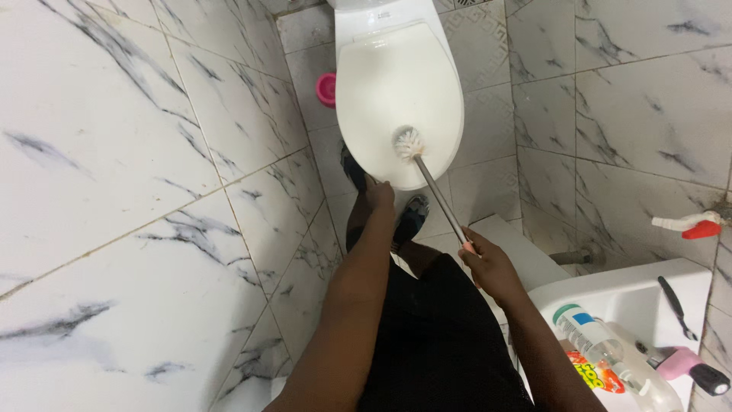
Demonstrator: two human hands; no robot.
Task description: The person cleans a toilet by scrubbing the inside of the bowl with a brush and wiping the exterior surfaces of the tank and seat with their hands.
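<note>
Head view, looking down. My right hand (490,263) is closed round the lower end of the toilet brush (427,177), grip near the pinkish end cap. Metal shaft runs up and left to the white bristle head, which rests on the closed toilet lid (396,91), near its front edge. My left hand (379,194) is down at the front lip of the lid; fingers touch or hook the rim, but can't tell if they're curled shut or flat, since the angle hides them.

Handling, my judgement: brush is light and the shaft stiff, thin and smooth, so prob. slippery if wet. Best hold is at the far end as now, full wrap, away from the bristles. Bristles are soft and will splay under pressure. Lid is a hard, glossy plastic shell and looks slick; take it by the front rim.

Surroundings: marble-pattern wall tiles on both sides. Pink object (326,89) on the floor, left of the bowl. Sink (686,286) lower right w/ a clear bottle (591,339), a black-handled toothbrush (675,305) and a pink-bodied tool (682,362). Red-and-white spray nozzle (690,225) at the right wall.
</note>
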